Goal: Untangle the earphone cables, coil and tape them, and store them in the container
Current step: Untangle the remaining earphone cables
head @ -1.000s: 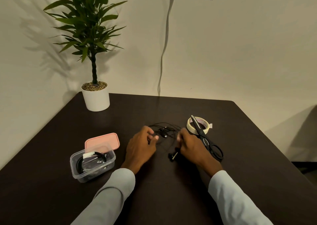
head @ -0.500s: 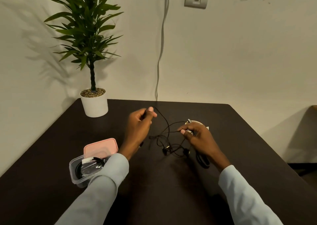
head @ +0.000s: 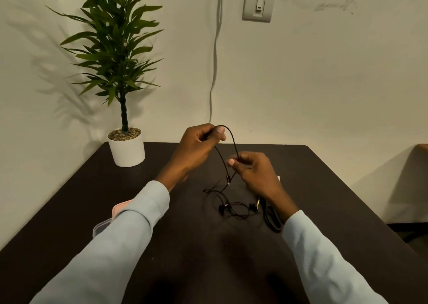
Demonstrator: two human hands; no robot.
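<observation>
Both hands hold the earphone cable [head: 228,139] above the worktop [head: 196,245]: left hand [head: 199,146] fingers clamped on it, right hand [head: 251,168] fingers pinching it; its tangle lies mid-worktop.

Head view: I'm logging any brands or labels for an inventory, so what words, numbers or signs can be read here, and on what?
None can be read.
Wall switch plate: plain, no marking legible.
White plant pot: blank.
Earphone cable, pinched by the left hand and right hand: any print is too small to tell.
Container: mostly hidden by the left sleeve, no label visible.
</observation>
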